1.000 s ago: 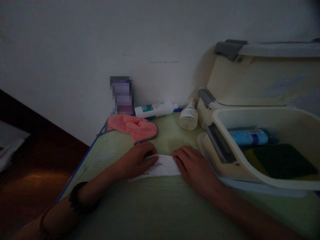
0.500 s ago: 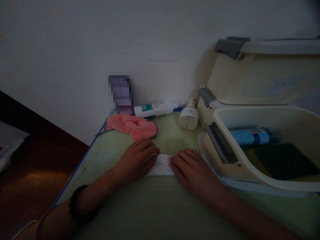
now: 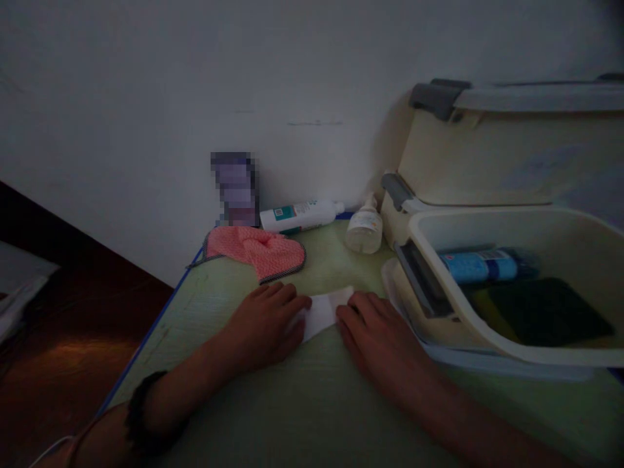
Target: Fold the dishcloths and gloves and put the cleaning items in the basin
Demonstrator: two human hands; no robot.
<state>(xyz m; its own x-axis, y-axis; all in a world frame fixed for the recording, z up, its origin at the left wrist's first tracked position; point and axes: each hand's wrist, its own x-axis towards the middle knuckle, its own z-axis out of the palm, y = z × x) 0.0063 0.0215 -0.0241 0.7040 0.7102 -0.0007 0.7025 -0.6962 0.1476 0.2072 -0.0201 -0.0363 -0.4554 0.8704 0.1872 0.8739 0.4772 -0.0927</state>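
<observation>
Between my two hands a thin white folded sheet (image 3: pixel 322 314) lies on or just over the green tabletop (image 3: pixel 292 416); whether it is paper or cloth I cannot tell. My left hand (image 3: pixel 267 324) has its fingers closed on the sheet's left end. Its right end is gripped by my right hand (image 3: pixel 383 335), the thumb and forefinger pressed together, and an upper corner shows beyond the fingers. A pink textured cloth (image 3: pixel 273 253) with a dark edge lies crumpled just past my left hand.
Behind the cloth are a white bottle (image 3: pixel 302 216) on its side, a clear pump bottle (image 3: pixel 364 233) and a blurred-out phone-like object (image 3: pixel 238 188) against the wall. On the right, a cream bin (image 3: pixel 414 227) with its lid raised contains a blue-labelled bottle (image 3: pixel 480 265) and a dark green scouring pad (image 3: pixel 550 311).
The white sheet has tilted, its right end now higher and farther from me, with a corner showing past my right fingers. Both hands have shifted slightly and keep their grip.
</observation>
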